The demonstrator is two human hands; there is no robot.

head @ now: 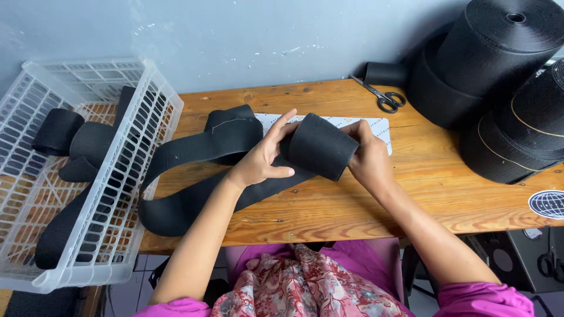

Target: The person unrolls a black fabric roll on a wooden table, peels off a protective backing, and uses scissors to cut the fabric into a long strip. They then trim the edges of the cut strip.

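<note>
Hands: left hand [262,159] and right hand [369,159] each grip an end of the rolled black elastic webbing [320,145] above the wooden tabletop [364,199], so I'd keep that coil tight and edges lined up.

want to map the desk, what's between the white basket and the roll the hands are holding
In the head view, a loose black elastic band loops over bare wooden table between the white basket and the rolled band, trailing to the roll.
</note>
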